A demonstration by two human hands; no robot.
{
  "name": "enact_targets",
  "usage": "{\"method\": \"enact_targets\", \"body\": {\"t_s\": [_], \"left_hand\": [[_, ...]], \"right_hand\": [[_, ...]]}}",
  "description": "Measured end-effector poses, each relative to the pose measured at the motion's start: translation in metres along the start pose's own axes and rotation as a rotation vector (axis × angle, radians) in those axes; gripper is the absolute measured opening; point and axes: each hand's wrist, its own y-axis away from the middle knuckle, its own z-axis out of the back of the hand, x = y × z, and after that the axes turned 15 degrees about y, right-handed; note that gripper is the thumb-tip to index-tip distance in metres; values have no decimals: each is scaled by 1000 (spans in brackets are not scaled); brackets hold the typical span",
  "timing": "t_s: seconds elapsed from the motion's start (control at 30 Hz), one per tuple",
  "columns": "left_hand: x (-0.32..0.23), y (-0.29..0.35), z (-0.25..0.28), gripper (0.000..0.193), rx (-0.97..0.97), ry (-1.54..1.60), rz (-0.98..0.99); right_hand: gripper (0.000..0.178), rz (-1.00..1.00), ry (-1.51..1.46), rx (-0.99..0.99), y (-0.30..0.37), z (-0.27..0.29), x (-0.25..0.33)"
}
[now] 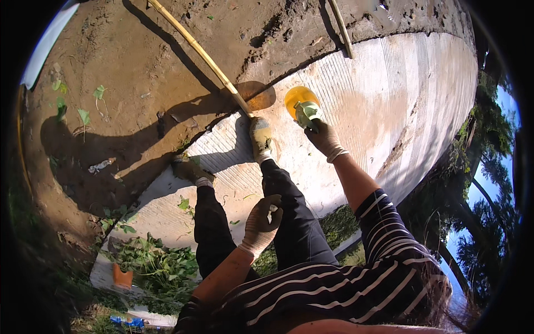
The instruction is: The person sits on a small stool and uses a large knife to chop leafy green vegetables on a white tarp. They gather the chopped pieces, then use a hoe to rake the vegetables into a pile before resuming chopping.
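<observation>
My right hand (321,137), in a glove with a grey coating and a white cuff, is stretched out over the concrete. It grips a round, see-through amber container (301,96) by a pale green part (307,113), whose exact kind I cannot make out. Light passing through the container throws an orange glow into its shadow. My left hand (262,222), gloved the same way, is held in front of my thigh with its fingers curled. Between thumb and fingers shows a small pale spot, too small to name.
My shoes (260,136) stand on a ribbed concrete strip (356,117) beside bare brown soil (111,50). A bamboo pole (197,47) reaches from the soil to my foot, and another stick (342,30) rests farther right. Cut leafy stems (161,267) lie near an orange clay piece (122,276).
</observation>
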Motion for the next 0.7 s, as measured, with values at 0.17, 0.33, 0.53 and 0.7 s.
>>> {"method": "enact_targets", "body": {"t_s": [0.17,0.33,0.53,0.7], "left_hand": [[-17,-17,7,64,-49,-312,-277],[8,-31,28,62,-170,-213,-103],[63,-16,69,39,-349,-377,171],[98,-6,96,42,-465,166,375]], "right_hand": [[28,424,324,138,84,32,88],[31,783,175,255,89,-4,157],[27,835,113,271,41,-69,183],[56,369,275,-336,-156,-129,205]]}}
